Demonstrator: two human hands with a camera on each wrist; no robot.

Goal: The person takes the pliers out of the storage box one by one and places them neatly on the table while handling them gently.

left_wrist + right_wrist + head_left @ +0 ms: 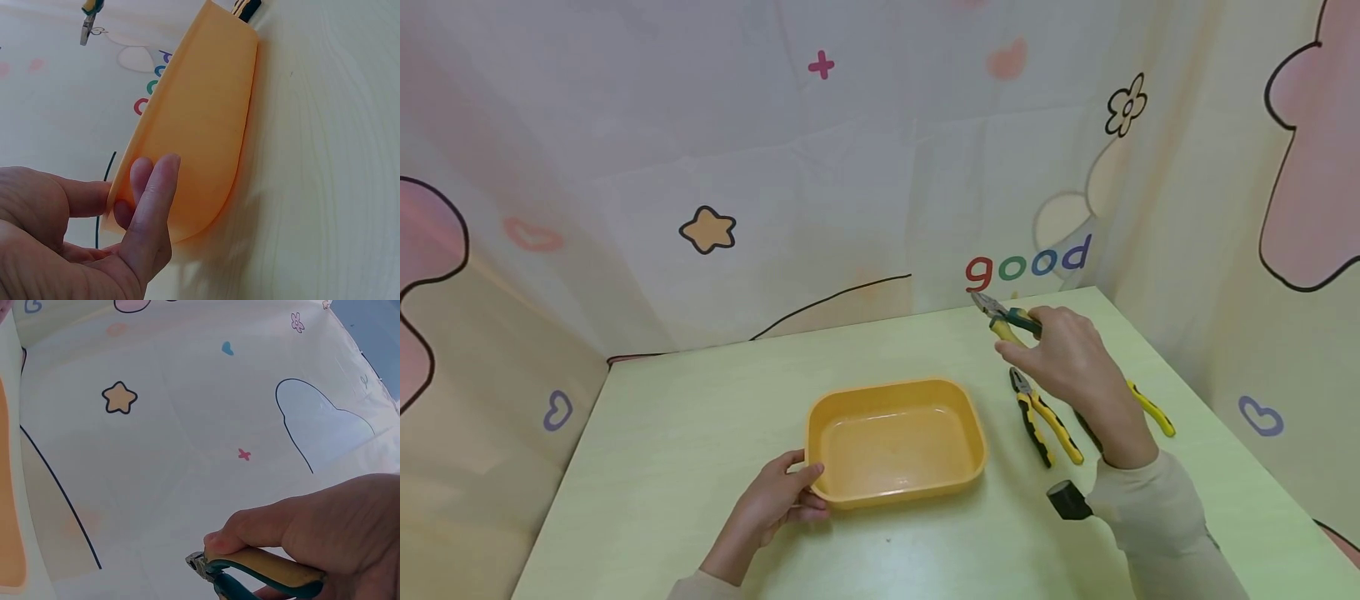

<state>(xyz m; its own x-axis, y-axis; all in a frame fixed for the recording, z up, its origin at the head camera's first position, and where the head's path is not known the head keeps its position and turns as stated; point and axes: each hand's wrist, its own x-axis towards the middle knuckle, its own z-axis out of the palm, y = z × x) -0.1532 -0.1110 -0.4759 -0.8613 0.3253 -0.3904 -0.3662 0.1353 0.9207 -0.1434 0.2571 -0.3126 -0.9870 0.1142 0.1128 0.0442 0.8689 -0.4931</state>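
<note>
A yellow-orange plastic tray (895, 496) stands on the table with nothing inside it. My left hand (780, 492) pinches its near left corner, thumb over the rim and fingers under the outside; the left wrist view shows those fingers against the tray's wall (200, 106). Held up above the table's right side, a pair of pliers (989, 306) with green and yellow handles is in my right hand (1071, 358). In the right wrist view my thumb lies along one pliers handle (269, 565). The tips point up and to the left.
Black-and-yellow pliers (1043, 417) lie right of the tray. Beyond my right wrist a yellow handle (1152, 408) shows, its other parts hidden by the arm. A black cylindrical end (1069, 500) sticks out beside the right sleeve. A printed curtain (850, 167) borders the table (700, 417).
</note>
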